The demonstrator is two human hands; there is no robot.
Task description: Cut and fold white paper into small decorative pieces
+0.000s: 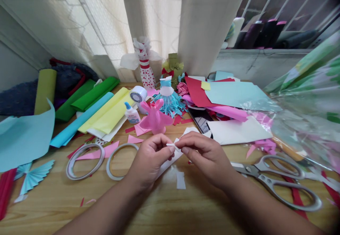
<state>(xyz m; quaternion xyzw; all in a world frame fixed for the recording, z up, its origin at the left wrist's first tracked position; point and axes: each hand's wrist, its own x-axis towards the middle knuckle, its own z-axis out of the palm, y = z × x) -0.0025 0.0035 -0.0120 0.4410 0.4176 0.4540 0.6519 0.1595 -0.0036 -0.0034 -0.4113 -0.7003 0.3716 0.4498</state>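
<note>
Above the middle of the wooden table, my left hand (155,155) and my right hand (203,153) meet fingertip to fingertip. Between them both pinch a small piece of white paper (174,145), which looks narrow and partly folded; fingers cover some of it. Under the hands lies a longer white paper strip (167,163). Closer to me rests a small white paper rectangle (181,180). Just beyond my fingers stands a pink paper dress figure (156,117), upright. To the right of my right hand, large scissors (261,175) lie with grey handles.
Two tape rolls sit at left, one tape roll (69,164) beside another (108,167). A glue bottle (131,113) stands behind. Rolled crepe papers (103,111) fill the back left. A blue fringed paper dress (170,102) and coloured sheets (233,95) occupy the back.
</note>
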